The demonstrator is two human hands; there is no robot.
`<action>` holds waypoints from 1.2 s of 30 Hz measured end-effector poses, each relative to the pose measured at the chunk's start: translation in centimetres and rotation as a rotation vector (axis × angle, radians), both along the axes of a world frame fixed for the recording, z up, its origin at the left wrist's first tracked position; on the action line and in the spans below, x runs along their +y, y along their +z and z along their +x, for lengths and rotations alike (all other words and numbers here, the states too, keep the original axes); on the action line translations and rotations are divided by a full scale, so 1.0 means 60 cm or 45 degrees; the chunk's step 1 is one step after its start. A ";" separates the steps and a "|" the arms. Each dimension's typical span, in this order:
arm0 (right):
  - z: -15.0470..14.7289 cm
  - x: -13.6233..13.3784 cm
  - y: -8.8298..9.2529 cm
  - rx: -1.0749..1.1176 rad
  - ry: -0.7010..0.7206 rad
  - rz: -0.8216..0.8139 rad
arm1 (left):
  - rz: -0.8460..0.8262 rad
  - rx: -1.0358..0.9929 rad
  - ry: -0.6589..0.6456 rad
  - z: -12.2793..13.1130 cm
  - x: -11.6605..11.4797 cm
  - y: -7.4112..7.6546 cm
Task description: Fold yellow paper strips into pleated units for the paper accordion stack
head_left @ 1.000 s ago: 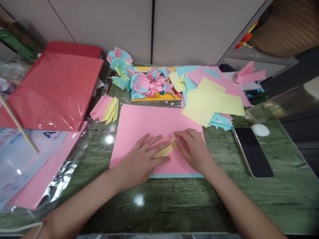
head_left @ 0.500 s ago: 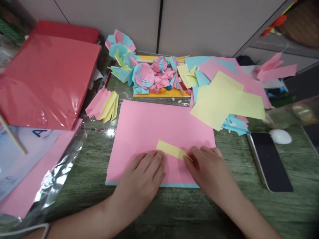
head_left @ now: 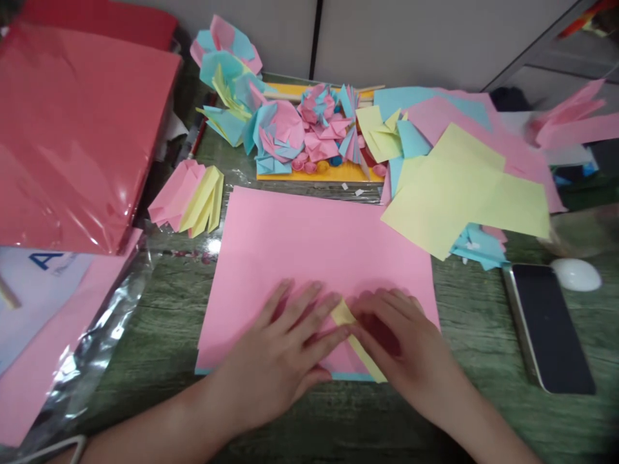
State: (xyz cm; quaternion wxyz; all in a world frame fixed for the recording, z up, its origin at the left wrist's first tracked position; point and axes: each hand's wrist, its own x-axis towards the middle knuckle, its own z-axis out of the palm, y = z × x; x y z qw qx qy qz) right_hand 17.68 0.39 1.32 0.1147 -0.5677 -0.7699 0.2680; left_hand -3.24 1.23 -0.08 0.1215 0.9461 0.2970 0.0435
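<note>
A narrow yellow paper strip [head_left: 366, 358] lies at a slant across the front right of a pink paper sheet [head_left: 309, 241]. My right hand [head_left: 406, 341] pinches the strip near its middle between thumb and fingers. My left hand [head_left: 290, 348] rests on the pink sheet with its fingers spread, one fingertip touching the strip's edge. Part of the strip is hidden by my right hand's fingers. A blue edge [head_left: 348, 376] shows beneath the pink sheets.
Folded pink, blue and yellow paper pieces [head_left: 285, 132] sit at the back. Yellow sheets [head_left: 449, 193] overlap the pink sheet's back right corner. A phone [head_left: 551, 328] and a white mouse [head_left: 576, 274] lie at the right. Pink and yellow folded papers [head_left: 188, 196] and a red pack [head_left: 87, 129] are at the left.
The yellow strip has turned from nearly level to a steep slant, its lower end now toward me. My left hand's fingers have spread and moved right. The view has shifted slightly.
</note>
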 end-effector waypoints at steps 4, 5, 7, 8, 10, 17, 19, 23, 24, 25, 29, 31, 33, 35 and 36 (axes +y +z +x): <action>0.002 0.004 -0.008 0.075 -0.055 0.085 | 0.024 0.000 0.052 -0.001 -0.001 -0.001; 0.002 0.005 -0.008 0.097 -0.067 0.089 | 0.041 0.007 0.052 -0.001 -0.001 0.000; 0.002 0.006 -0.007 0.122 -0.080 0.068 | 0.078 0.028 0.053 -0.001 -0.001 0.003; 0.002 0.007 -0.007 0.127 -0.082 0.052 | 0.084 0.039 0.064 -0.001 0.000 0.004; 0.000 0.007 -0.006 0.129 -0.076 0.030 | 0.067 0.051 0.090 -0.003 0.003 0.006; -0.001 0.006 -0.003 0.129 -0.035 0.063 | 0.004 0.050 0.094 -0.012 0.018 0.003; 0.002 0.005 -0.003 0.112 0.000 0.094 | -0.011 0.041 0.133 -0.014 0.019 0.004; 0.008 0.003 -0.009 0.034 0.101 0.226 | -0.044 0.019 0.166 -0.014 0.019 0.007; 0.009 0.003 -0.011 0.000 0.132 0.262 | -0.046 0.007 0.172 -0.014 0.019 0.007; 0.010 0.003 -0.014 -0.038 0.163 0.299 | -0.044 -0.006 0.178 -0.013 0.019 0.007; 0.010 0.001 -0.020 -0.159 0.256 0.432 | -0.059 -0.027 0.189 -0.012 0.017 0.006; 0.010 -0.001 -0.020 -0.183 0.290 0.458 | -0.064 -0.036 0.183 -0.012 0.016 0.005; 0.010 -0.003 -0.020 -0.197 0.322 0.473 | -0.058 -0.075 0.176 -0.012 0.017 0.004; 0.010 -0.005 -0.021 -0.211 0.344 0.473 | -0.032 -0.135 0.181 -0.012 0.018 0.003; 0.010 -0.005 -0.023 -0.220 0.354 0.470 | -0.013 -0.164 0.189 -0.012 0.018 0.002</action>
